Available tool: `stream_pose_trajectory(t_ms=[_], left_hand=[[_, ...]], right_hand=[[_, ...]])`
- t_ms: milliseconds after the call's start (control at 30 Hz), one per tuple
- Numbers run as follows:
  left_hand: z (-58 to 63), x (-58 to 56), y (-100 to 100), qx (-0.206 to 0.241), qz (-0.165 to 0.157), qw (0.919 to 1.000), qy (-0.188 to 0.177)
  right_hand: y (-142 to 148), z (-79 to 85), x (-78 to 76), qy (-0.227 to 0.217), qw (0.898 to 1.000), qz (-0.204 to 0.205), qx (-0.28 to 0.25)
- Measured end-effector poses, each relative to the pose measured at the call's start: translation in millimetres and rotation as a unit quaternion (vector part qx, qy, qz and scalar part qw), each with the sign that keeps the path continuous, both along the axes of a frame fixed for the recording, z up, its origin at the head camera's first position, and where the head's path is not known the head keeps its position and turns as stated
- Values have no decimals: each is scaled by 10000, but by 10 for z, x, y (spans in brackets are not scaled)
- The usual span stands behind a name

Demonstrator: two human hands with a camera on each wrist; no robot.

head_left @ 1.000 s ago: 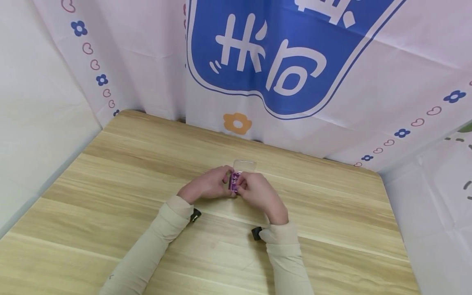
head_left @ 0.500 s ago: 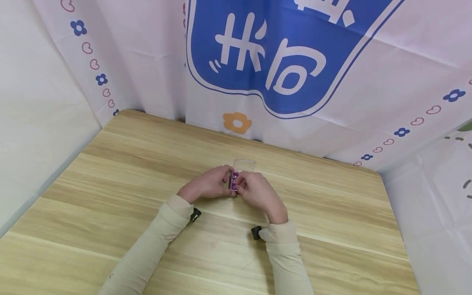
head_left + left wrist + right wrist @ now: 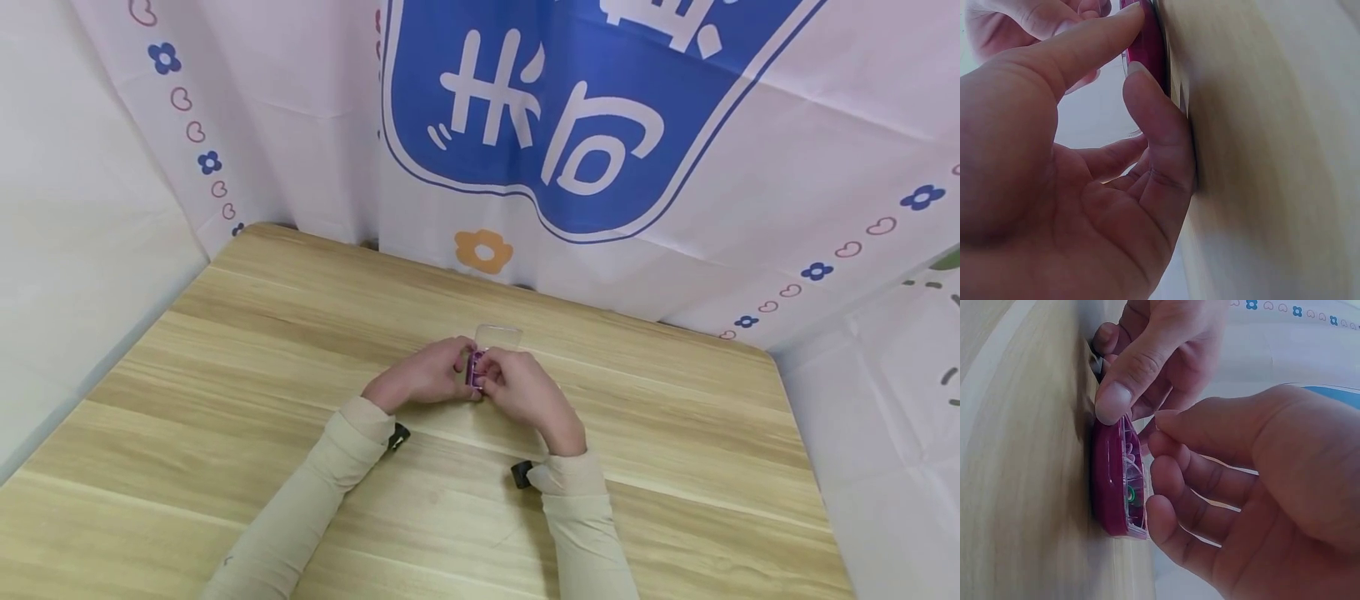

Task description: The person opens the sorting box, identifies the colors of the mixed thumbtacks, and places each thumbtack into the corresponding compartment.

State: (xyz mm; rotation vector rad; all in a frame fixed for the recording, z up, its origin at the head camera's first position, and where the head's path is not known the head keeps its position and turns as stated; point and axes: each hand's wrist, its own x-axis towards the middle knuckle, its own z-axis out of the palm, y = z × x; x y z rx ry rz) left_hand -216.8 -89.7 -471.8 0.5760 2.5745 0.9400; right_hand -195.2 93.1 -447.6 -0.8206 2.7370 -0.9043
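A small magenta case (image 3: 1107, 478) lies on the table with its clear lid (image 3: 498, 336) swung up on the far side. In the right wrist view its compartments show a small green round piece (image 3: 1130, 494) and pale looped pieces (image 3: 1129, 450). My left hand (image 3: 427, 373) grips the left side of the case, its thumb pressed on the near end. Above the opening, my right hand (image 3: 525, 390) has curled fingers, with thumb and index fingertips brought together. I cannot tell whether something tiny sits between those tips. From the head, the right hand covers much of the case.
The wood-grain table (image 3: 660, 417) extends around both forearms. A white curtain (image 3: 315, 150) with a blue printed panel hangs along the back edge. Black wrist devices, one on the left (image 3: 397, 437) and one on the right (image 3: 522, 474), stick out by the sleeves.
The right fingers have shifted very slightly over the case. The left hand, the case and its raised lid stay where they were.
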Motion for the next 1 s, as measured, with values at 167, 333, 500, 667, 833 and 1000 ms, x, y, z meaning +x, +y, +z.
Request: stream_pose_trajectory(t_ms=[167,333,500,667,833,1000], left_hand=[[2,10,-1,4,0,10000,-67],[3,9,-1,10,40,9999,-157],[5,7,-1,-19,26,9999,-97],[0,10,1,-20,5,10000,-39],[-9,6,8,-37,46,9999,-107],[-6,13,6,-33,77,9999,-148]], right_hand=[[18,14,9,20,10000,-11,29],[60,26,7,-58,9997,-226,61],[129,51,-6,-95,9988,-474,95],[236,88,-19,-153,9973,-709,71],[386,124,-36,-171,9952,-959,114],[565,135,-56,-123,9926,-1207,82]])
